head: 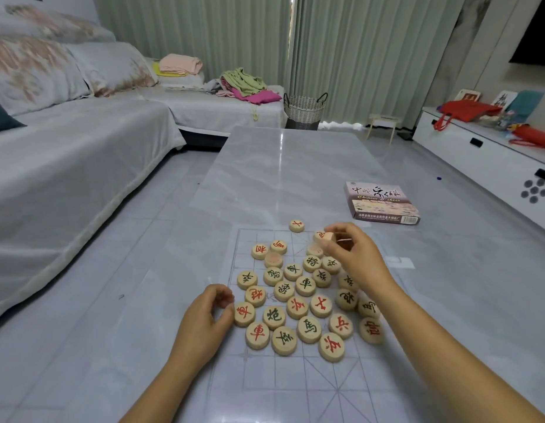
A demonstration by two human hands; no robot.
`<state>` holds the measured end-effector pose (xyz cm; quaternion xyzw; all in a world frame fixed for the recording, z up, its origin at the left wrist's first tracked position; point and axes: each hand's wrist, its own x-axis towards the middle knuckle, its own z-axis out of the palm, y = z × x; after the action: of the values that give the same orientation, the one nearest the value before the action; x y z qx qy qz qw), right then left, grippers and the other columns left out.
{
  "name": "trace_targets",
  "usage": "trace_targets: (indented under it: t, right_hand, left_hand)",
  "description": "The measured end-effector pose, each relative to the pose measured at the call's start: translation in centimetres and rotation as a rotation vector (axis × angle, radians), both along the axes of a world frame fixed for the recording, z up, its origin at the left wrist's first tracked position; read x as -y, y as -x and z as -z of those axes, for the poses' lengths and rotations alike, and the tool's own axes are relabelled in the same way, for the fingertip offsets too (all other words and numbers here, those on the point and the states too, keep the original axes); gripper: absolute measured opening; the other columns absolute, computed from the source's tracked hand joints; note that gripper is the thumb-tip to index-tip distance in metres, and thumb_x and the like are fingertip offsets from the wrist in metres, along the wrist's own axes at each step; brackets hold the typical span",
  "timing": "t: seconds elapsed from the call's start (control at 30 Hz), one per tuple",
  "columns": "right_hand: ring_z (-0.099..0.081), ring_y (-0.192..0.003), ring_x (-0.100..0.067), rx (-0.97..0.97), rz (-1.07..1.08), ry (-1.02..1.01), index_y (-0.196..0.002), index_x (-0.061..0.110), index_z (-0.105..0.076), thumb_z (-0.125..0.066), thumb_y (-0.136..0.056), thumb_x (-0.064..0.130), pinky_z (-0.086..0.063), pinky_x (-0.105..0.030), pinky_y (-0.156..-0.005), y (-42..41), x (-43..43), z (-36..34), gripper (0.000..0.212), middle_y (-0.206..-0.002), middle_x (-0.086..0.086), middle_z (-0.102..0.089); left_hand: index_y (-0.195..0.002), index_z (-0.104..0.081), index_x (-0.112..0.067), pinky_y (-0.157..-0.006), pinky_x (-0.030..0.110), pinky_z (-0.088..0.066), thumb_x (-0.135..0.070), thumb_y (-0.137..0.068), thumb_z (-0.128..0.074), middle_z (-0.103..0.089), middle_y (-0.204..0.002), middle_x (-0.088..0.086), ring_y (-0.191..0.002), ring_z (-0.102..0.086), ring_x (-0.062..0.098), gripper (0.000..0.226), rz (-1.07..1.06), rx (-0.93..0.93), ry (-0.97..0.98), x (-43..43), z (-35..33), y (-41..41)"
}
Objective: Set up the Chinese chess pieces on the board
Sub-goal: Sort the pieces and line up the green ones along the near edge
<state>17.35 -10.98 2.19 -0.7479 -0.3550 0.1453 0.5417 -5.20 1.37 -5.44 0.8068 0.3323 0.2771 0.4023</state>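
Forearms frame the jumbled xiangqi pieces (298, 300) on the transparent board (295, 386). Right hand (353, 254) pinches one disc (325, 237); left hand (204, 319) curls empty. Sorting has barely begun; that disc next needs its far-edge point.

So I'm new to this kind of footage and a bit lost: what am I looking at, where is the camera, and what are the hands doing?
One picture, from a camera worn on a person's head, looking down at their own bare hands. No machine here. On the grey table lies a thin see-through board with wooden chess pieces heaped in a loose cluster, not yet arranged. The game's box sits further back. The right hand pinches one piece at the far side. The left hand is curled beside the cluster; whether it holds anything is unclear.
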Motion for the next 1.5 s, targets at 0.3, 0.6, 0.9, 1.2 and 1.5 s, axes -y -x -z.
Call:
trace_targets:
  t: [0.3, 0.6, 0.9, 1.2, 1.5]
  right_hand:
    - [-0.05, -0.079, -0.006, 0.435, 0.107, 0.286, -0.076, 0.026, -0.046, -0.073, -0.073, 0.019, -0.039, -0.021, -0.067, 6.7, 10.8, 6.7, 0.028, -0.081, 0.015, -0.051]
    - [-0.047, -0.095, -0.004, 0.236, 0.213, 0.092, -0.092, 0.021, -0.053, -0.077, -0.07, 0.013, -0.037, -0.001, -0.075, 6.6, 11.5, 7.4, 0.034, -0.097, 0.012, -0.047]
    - [-0.051, -0.093, -0.015, 0.255, 0.23, 0.238, -0.096, 0.023, -0.046, -0.069, -0.075, 0.015, -0.045, -0.026, -0.083, 6.8, 11.4, 7.6, 0.032, -0.1, 0.004, -0.044]
    - [-0.044, -0.097, -0.009, 0.414, 0.175, 0.238, -0.105, 0.017, -0.055, -0.067, -0.079, 0.016, -0.038, -0.02, -0.083, 6.7, 11.4, 8.0, 0.029, -0.1, 0.01, -0.048]
    - [-0.044, -0.096, -0.007, 0.443, 0.19, 0.219, -0.107, 0.014, -0.055, -0.063, -0.084, 0.012, -0.035, -0.007, -0.073, 6.5, 11.2, 8.2, 0.024, -0.103, 0.009, -0.048]
  left_hand:
    - [-0.095, -0.057, -0.016, -0.082, 0.036, -0.047, -0.01, -0.082, -0.06, -0.062, -0.096, 0.002, -0.091, -0.056, 0.02, 0.015, -0.001, -0.077, -0.113, 0.5, 0.1, 0.1]
    - [-0.097, -0.057, -0.014, -0.082, 0.04, -0.048, -0.013, -0.083, -0.06, -0.062, -0.095, 0.002, -0.089, -0.056, 0.022, 0.015, 0.0, -0.111, -0.156, 0.6, 0.1, 0.1]
    - [-0.098, -0.063, -0.017, -0.086, 0.045, -0.048, -0.014, -0.084, -0.059, -0.062, -0.099, -0.002, -0.093, -0.056, 0.019, 0.015, 0.054, -0.116, -0.228, 0.5, 0.2, 0.4]
    - [-0.097, -0.063, -0.018, -0.089, 0.043, -0.045, -0.017, -0.085, -0.059, -0.063, -0.101, -0.001, -0.095, -0.055, 0.018, 0.013, 0.049, -0.13, -0.235, 0.5, 0.3, 0.2]
    - [-0.098, -0.062, -0.018, -0.09, 0.043, -0.045, -0.017, -0.086, -0.057, -0.062, -0.102, -0.001, -0.096, -0.054, 0.018, 0.013, 0.047, -0.14, -0.228, 0.6, 0.3, 0.3]
